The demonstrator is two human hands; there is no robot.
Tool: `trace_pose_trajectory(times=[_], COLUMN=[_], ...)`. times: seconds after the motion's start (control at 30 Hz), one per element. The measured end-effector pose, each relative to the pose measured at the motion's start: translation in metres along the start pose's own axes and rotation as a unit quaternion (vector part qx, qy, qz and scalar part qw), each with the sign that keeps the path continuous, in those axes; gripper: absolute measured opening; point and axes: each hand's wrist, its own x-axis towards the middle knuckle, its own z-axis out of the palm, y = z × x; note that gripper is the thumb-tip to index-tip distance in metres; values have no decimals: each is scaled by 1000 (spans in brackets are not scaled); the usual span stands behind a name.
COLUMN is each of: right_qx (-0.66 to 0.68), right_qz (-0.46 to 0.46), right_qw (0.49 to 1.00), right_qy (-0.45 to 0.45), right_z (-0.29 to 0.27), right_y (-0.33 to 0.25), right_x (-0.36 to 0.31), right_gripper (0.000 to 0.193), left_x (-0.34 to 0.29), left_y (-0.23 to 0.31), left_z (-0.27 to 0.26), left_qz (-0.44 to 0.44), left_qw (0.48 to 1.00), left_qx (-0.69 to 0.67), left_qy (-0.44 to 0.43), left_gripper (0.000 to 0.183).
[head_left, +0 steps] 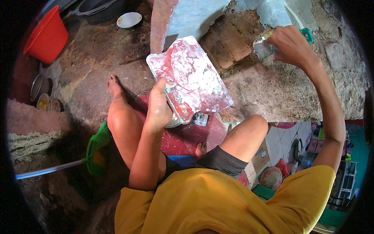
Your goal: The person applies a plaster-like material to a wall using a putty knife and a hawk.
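Left hand (159, 106) clamped on the near edge of a clear board (189, 78) smeared with white filler. Right hand (290, 46), closed on a putty knife (264, 49), presses it against the crumbling wall (272, 85), up-right of the board.

A red bucket (47, 35) stands at the far left on the rough floor (89, 62), with a white plate (129, 19) further right beside a dark basin (97, 7). Near the left edge lie two metal bowls (43, 95), and a green broom head (96, 150) on a pale handle (48, 170) rests nearer.
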Motion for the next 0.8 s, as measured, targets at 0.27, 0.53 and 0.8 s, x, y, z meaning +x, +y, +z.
trace_pose_trajectory(times=[0.27, 0.53, 0.8], right_qx=[30, 10, 27], right_qz=[48, 40, 56], right_qw=[995, 998, 993], right_qy=[-81, -50, -96], right_z=[-14, -1, -11], right_y=[-15, -11, -18], right_x=[-2, -2, -5], right_gripper=[27, 32, 35], left_x=[-3, -1, -2], left_y=[2, 0, 3], left_z=[3, 2, -2], left_qz=[-15, -18, -21], left_qw=[1000, 999, 1000], left_qx=[-17, -23, -16], left_qy=[13, 16, -1], left_gripper=[39, 41, 39])
